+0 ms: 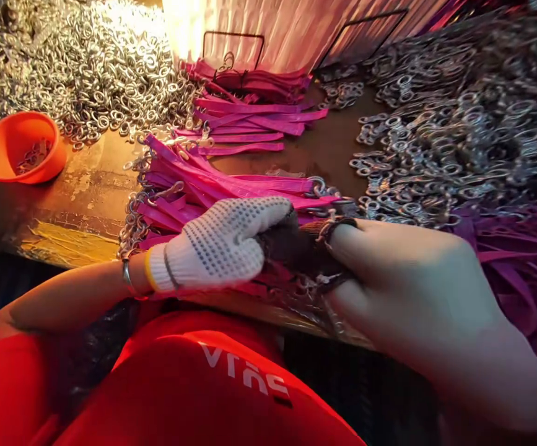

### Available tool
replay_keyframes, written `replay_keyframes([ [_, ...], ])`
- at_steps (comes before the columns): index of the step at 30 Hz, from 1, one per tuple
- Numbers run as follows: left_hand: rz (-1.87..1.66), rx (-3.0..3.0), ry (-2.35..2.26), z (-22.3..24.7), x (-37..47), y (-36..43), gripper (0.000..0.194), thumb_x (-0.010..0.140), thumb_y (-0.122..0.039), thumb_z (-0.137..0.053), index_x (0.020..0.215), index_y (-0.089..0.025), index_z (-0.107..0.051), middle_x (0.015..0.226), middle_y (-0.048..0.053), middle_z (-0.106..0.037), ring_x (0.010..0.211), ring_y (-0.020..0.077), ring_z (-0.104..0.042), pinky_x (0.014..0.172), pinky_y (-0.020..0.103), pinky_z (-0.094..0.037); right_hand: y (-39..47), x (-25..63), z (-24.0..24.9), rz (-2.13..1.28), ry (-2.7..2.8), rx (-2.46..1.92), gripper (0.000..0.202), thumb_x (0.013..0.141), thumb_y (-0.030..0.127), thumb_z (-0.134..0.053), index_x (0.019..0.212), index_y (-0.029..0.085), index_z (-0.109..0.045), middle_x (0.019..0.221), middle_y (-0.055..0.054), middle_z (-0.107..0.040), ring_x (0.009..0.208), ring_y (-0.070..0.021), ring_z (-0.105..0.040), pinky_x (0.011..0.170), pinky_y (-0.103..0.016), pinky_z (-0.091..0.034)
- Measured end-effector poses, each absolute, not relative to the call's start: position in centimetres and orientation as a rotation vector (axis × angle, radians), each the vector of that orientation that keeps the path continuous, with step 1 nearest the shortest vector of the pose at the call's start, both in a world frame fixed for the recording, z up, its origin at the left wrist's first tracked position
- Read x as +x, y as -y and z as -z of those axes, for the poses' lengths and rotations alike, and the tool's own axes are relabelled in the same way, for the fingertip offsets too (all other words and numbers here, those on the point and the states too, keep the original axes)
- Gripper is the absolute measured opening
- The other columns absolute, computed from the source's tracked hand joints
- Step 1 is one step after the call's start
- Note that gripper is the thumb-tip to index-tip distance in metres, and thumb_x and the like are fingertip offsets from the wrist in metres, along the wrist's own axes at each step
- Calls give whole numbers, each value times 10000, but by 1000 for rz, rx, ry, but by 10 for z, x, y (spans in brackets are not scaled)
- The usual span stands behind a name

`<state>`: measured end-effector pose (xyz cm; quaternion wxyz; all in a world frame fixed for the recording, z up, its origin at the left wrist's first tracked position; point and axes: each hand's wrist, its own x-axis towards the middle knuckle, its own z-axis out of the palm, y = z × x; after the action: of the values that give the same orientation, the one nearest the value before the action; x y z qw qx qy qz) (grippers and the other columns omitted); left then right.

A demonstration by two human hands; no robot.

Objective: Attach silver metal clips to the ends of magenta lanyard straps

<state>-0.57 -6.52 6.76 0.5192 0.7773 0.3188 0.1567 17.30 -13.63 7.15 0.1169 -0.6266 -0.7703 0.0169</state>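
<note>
My left hand (224, 244) wears a white knit glove with dark dots and a yellow cuff edge. Its thumb and fingers are closed toward my right hand (402, 279), whose fingertips are in dark coverings. The fingertips of both hands come together near the table's front edge. What lies between them is too dark and hidden to name. Right behind and under my hands are bright pink straps (212, 179) in a heap, with metal rings and clips at their ends. Small metal rings (319, 184) show just beyond my fingertips.
An orange bowl (48, 158) with a few small metal pieces stands at the left. Large heaps of metal rings (110, 80) and metal hooks (482, 136) cover the back left and right. Purple straps (519, 260) lie at the right. Black wire frames (233, 34) stand behind.
</note>
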Motion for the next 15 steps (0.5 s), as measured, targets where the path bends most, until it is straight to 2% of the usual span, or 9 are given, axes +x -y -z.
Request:
replay_keyframes([
  [2,-403,1607,-775,-72,-6,66,164,890,-96,-488,746,-140,-553,650,-40,-533,566,67,-461,547,181,-362,139,167,-68,17,2226,-1701,115,656,222,-461,560,237,-401,522,4,-412,487,-140,-335,518,-287,-200],
  [4,-440,1357,-804,-74,-5,70,175,912,-201,-483,750,-151,-522,594,-45,-491,472,51,-402,452,165,-307,142,156,-60,43,2082,-1681,118,748,219,-461,639,234,-503,586,-11,-511,533,-155,-424,530,-279,-250],
  [6,-494,1176,-824,-71,-3,71,176,906,-289,-501,780,-166,-497,568,-55,-460,420,48,-359,400,163,-264,143,147,-49,-79,1894,-1693,157,824,202,-441,760,218,-584,660,-27,-602,583,-168,-507,545,-271,-313],
  [8,-517,1144,-818,-65,1,64,180,897,-317,-492,786,-175,-483,558,-62,-446,402,51,-348,389,169,-261,141,146,-38,-261,1793,-1711,189,850,167,-422,780,213,-591,662,-21,-628,571,-159,-521,541,-260,-337],
  [10,-496,1394,-763,-60,8,42,170,883,-284,-489,777,-159,-532,597,-34,-519,465,67,-433,448,176,-332,137,155,-31,-302,1758,-1776,179,834,149,-444,743,214,-584,622,-11,-613,544,-156,-508,530,-259,-332],
  [12,-406,1854,-728,-59,19,5,191,874,-252,-504,791,-133,-627,691,10,-628,602,96,-540,559,195,-403,133,169,-27,-173,1716,-1834,162,824,158,-471,759,204,-612,608,-16,-606,544,-167,-515,533,-269,-332],
  [13,-349,2089,-750,-59,26,-18,205,875,-246,-516,811,-126,-669,745,27,-668,679,116,-575,615,210,-423,131,176,-25,-100,1685,-1833,171,827,160,-473,805,194,-639,625,-25,-619,562,-177,-536,544,-273,-346],
  [15,-117,2431,-971,-57,46,-65,221,888,-261,-539,839,-136,-714,725,28,-676,696,137,-596,632,233,-427,126,185,-18,-11,1647,-1793,251,829,137,-449,936,174,-673,681,-44,-655,617,-197,-586,578,-281,-391],
])
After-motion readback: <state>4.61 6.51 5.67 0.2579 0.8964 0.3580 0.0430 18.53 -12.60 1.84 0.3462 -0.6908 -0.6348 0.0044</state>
